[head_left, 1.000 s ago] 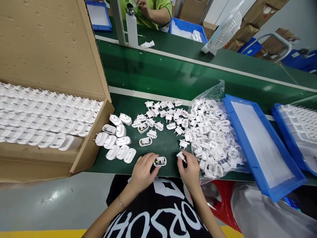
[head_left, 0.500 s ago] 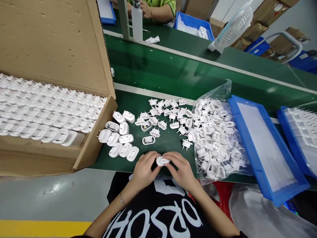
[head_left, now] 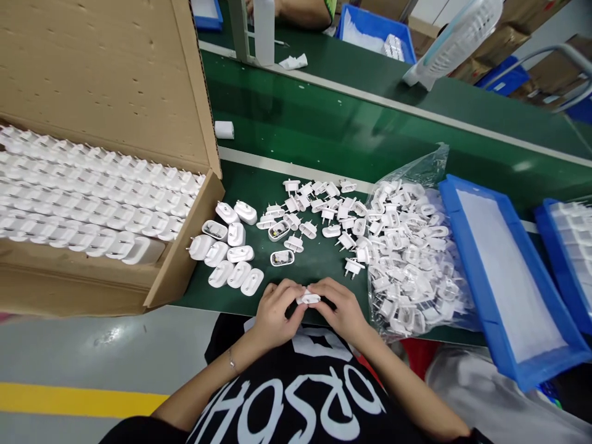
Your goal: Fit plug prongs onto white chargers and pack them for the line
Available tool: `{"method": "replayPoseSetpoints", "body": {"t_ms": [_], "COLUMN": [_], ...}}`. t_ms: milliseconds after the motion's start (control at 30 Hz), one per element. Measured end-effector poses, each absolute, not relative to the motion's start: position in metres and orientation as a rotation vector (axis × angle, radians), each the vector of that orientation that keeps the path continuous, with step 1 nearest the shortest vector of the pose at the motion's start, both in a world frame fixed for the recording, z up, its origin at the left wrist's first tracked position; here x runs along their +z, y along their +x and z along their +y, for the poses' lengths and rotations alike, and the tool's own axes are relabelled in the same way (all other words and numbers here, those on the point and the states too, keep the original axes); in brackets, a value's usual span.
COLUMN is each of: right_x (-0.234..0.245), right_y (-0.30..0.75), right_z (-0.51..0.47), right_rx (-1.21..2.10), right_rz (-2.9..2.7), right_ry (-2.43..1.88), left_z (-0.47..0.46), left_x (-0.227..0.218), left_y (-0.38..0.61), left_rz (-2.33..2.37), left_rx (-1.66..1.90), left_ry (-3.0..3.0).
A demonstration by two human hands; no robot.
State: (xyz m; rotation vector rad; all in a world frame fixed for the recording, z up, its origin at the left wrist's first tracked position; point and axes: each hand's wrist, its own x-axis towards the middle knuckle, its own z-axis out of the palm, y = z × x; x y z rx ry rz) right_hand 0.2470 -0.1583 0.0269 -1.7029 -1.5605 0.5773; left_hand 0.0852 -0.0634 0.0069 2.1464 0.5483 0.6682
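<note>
Between my two hands, just over the table's near edge, is a white plug adapter (head_left: 308, 298) with its pin side facing up. My left hand (head_left: 279, 311) pinches its left end, and my right hand (head_left: 341, 308) grips the right end. Ahead of them lie two open housings (head_left: 282, 258) with circuit parts showing inside. Loose white plug covers (head_left: 319, 206) with pins are scattered beyond. A group of closed white adapters (head_left: 239, 274) stands to the left, one open housing (head_left: 215, 230) among them.
On the left, an open cardboard box (head_left: 178, 271) holds rows of white adapters. To the right lie a clear plastic bag (head_left: 437, 161) full of plug covers and a blue tray (head_left: 513, 277). Across the green divider (head_left: 342, 114) are a fan (head_left: 456, 43) and a co-worker's arm (head_left: 305, 12).
The adapter has tilted in my fingers, so more of its side shows. The whole view has shifted slightly. The things on the table lie as before.
</note>
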Motion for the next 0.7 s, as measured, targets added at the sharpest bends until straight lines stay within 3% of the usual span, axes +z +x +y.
{"method": "replayPoseSetpoints", "body": {"t_ms": [267,500,700], "right_x": [0.009,0.015,0.03], "right_y": [0.243,0.229,0.247], "right_z": [-0.171,-0.169,-0.147], "right_rx": [0.644,0.754,0.63], "right_rz": [-1.397,-1.099,-1.355], "right_ry": [-1.609,-1.564,-1.578], "left_z": [-0.063,-0.068,-0.071], "left_x": [0.007,0.016,0.007], "left_y": [0.083,0.081,0.061], "left_rz": [0.658,0.753,0.615], "left_rx": [0.545,0.427,0.797], "left_ry": [2.095,1.608,2.19]}}
